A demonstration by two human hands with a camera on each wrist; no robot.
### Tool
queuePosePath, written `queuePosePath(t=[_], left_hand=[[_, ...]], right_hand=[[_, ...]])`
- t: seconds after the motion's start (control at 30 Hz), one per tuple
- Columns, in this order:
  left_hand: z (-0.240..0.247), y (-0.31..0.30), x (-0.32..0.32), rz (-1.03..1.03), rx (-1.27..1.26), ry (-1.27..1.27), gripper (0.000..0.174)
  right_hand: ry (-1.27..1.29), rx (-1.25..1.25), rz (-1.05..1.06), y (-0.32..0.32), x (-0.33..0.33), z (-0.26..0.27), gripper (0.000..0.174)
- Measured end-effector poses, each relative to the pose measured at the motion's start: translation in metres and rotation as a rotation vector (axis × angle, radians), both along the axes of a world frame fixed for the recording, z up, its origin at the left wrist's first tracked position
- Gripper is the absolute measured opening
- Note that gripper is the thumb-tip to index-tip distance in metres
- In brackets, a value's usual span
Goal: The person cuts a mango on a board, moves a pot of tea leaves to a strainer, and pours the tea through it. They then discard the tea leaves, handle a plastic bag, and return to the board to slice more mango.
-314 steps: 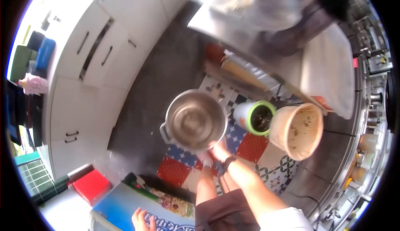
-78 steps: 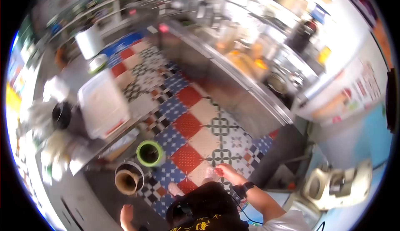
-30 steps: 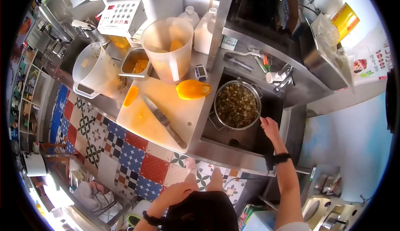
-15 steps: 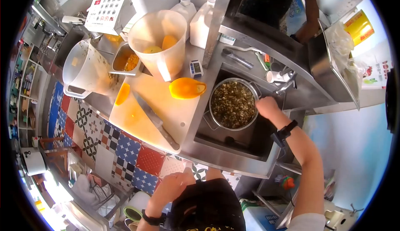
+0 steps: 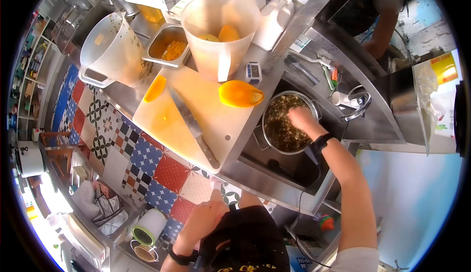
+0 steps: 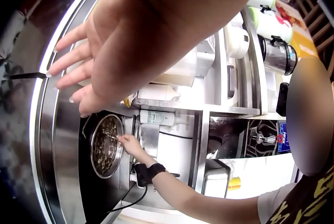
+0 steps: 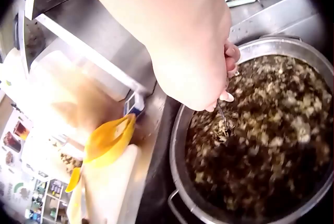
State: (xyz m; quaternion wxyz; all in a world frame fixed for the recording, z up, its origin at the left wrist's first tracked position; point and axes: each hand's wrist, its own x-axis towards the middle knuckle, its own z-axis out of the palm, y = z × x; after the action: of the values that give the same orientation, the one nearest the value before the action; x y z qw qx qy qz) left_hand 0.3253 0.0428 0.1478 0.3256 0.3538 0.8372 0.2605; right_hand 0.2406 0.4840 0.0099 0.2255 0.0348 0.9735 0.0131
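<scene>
A two-handled metal pot (image 5: 263,127) stands in the sink (image 5: 262,166), filled with a wet mix of dark and pale bits (image 7: 271,125). Over it, my right hand (image 5: 300,119) grips a thin metal utensil (image 7: 222,113) whose lower end is sunk in the mix; its kind is hidden. In the left wrist view the right hand (image 6: 131,144) pinches the handle above the pot's inner edge. My left hand (image 5: 203,221) hangs in front of my body at the counter's front, holding nothing; its fingers look straight in the left wrist view.
Left of the sink lies a cutting board (image 5: 216,134) with a knife (image 5: 191,120) and cut orange-yellow fruit (image 5: 240,94). Behind it stand two plastic pitchers (image 5: 221,26), a steel pan of diced fruit (image 5: 167,49) and a timer (image 5: 253,72). A faucet (image 5: 360,106) overhangs the sink's right.
The view went from an empty pot on the floor, across the room, to this counter. My right hand moved from the filled pot's right edge in over it, now gripping the utensil.
</scene>
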Motion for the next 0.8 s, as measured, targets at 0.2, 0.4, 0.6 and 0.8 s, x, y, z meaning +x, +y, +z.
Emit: queuePosePath(t=[0.2, 0.4, 0.6, 0.8], left_hand=[[-0.007, -0.017, 0.005, 0.057, 0.029, -0.025, 0.014], [-0.002, -0.019, 0.001, -0.049, -0.143, -0.061, 0.030], [-0.001, -0.013, 0.001, -0.044, -0.103, -0.073, 0.029], [0.025, 0.006, -0.015, -0.136, -0.075, -0.039, 0.035]], right_hand=[[-0.293, 0.201, -0.159, 0.033, 0.019, -0.014, 0.014], [-0.467, -0.120, 0.044, -0.019, 0.033, -0.013, 0.025], [-0.075, -0.114, -0.065, -0.021, 0.021, 0.037, 0.027], [0.185, 0.105, 0.025, -0.005, 0.104, 0.155, 0.024]])
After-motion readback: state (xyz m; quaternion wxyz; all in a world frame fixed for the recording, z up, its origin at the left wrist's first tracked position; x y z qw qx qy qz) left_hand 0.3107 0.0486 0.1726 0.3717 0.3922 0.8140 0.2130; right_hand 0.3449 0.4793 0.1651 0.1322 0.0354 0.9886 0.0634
